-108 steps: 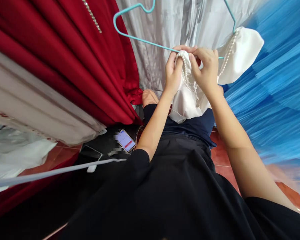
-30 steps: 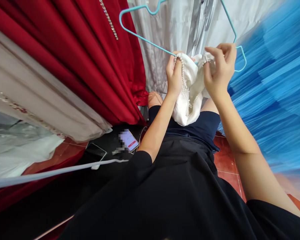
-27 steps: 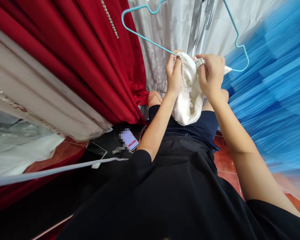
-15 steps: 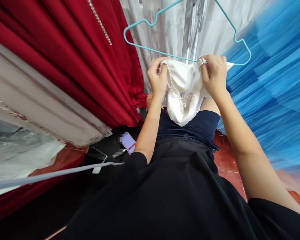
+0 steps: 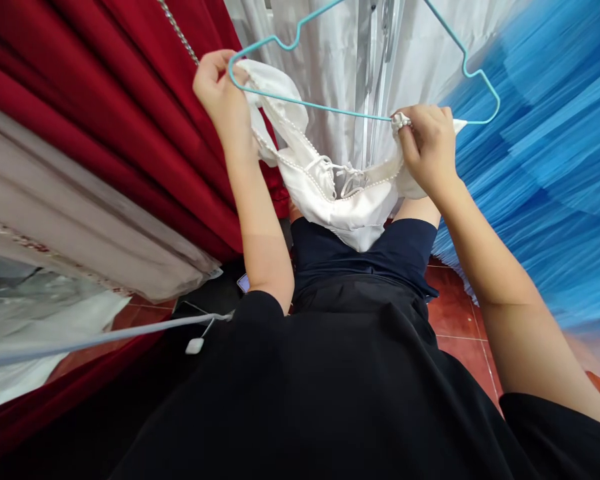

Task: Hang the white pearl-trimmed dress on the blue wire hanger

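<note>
A white dress [image 5: 340,213] with pearl beading along its neckline and lacing at the back spreads between my hands, above my lap. My left hand [image 5: 223,90] is closed on one shoulder of it, near the left end of a light-blue hanger [image 5: 310,105]. Farther right, my right hand [image 5: 430,143] grips the other shoulder, with beaded trim bunched at the thumb. The hanger's lower bar runs just above the dress, and its right end pokes out beyond my right hand, where a bit of white cloth touches it. My fingers hide part of both shoulders.
Red cloth [image 5: 105,113] and a pale beaded gown [image 5: 80,207] hang on the left. Blue tulle [image 5: 545,180] fills the right side, and white fabric [image 5: 325,40] hangs ahead. A phone [image 5: 243,283] lies partly hidden by my left arm, near a grey cord [image 5: 105,340].
My left hand has moved left and up, carrying one shoulder to the hanger's left end. The dress is stretched wider, with its lacing now showing. My right hand has barely moved.
</note>
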